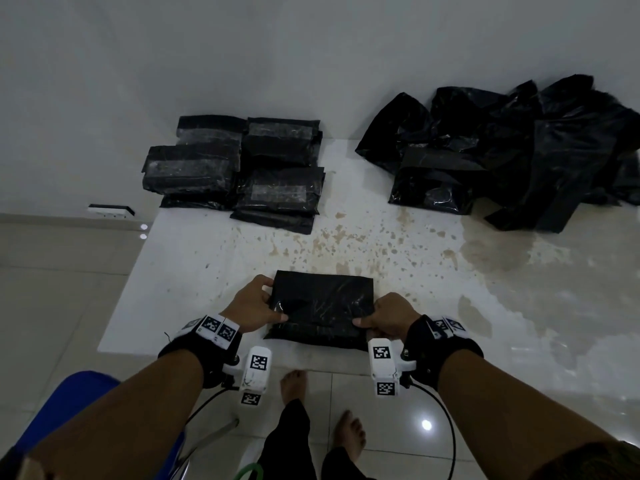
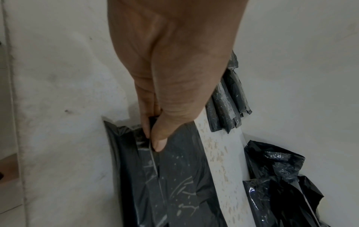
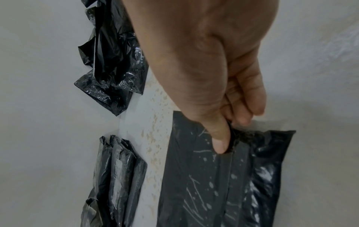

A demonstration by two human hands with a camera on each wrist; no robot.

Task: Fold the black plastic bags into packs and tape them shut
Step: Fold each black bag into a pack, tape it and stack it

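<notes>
Head view first: a folded black bag [image 1: 322, 308] lies on the white tabletop [image 1: 194, 258] at its near edge, right in front of the person, and both hands are on it. Left hand [image 1: 251, 304] grips the left end, thumb on top and fingers tucked at the side; right hand [image 1: 389, 318] mirrors it on the right end. Both are clamped on that same bag, one at each side, and that looks deliberate: holding both ends keeps the springy plastic from opening out while the fold is squared.

Left wrist view shows the thumb [image 2: 160, 143] pressing a fold line with the fingers pinching the layer under it. Right wrist view gives the same picture: thumb [image 3: 219, 145] down on a seam, fingers curled at the pack's edge.

Over at the far left of the tabletop sits a stack of finished packs [image 1: 239, 171], clear tape strips visible across their tops, set well away from the work so they stay out of the way. Far right, a loose heap of unfolded bags [image 1: 512, 150] waits its turn.

No tape roll is visible in any view, so this pack appears folded but not yet sealed. My read: taping comes next, and one hand must stay pressing or the fold may spring open.
</notes>
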